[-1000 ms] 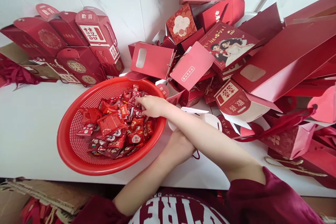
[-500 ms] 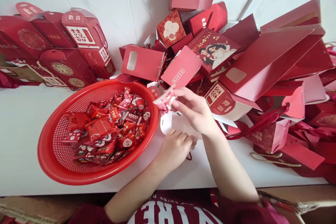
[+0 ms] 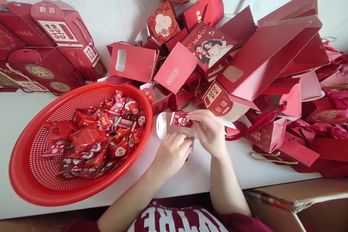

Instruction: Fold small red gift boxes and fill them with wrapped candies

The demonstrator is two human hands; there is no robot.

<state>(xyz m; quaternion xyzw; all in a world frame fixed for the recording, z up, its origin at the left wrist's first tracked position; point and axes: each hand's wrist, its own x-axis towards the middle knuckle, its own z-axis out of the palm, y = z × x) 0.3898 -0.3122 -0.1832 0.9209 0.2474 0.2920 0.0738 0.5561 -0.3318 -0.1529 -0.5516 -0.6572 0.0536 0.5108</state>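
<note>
My right hand (image 3: 208,128) pinches a small red wrapped candy (image 3: 181,119) over the mouth of an open box. The box (image 3: 161,125) shows its white inside and an end flap with a slot. My left hand (image 3: 172,154) has its fingers curled on the box's near edge; much of the box is hidden under both hands. To the left of my left hand sits a red plastic basket (image 3: 148,123), holding several wrapped candies (image 3: 88,137) in red and dark red.
Several closed red gift boxes (image 3: 58,30) are stacked at the left against the tiled wall. Opened red boxes (image 3: 176,67) lie heaped behind my hands and to the right. A cardboard carton (image 3: 282,203) stands at the lower right, below the table edge (image 3: 277,183).
My right hand has come down with the candy, from beside the basket rim to the box opening. The view has shifted, so the basket appears farther left.
</note>
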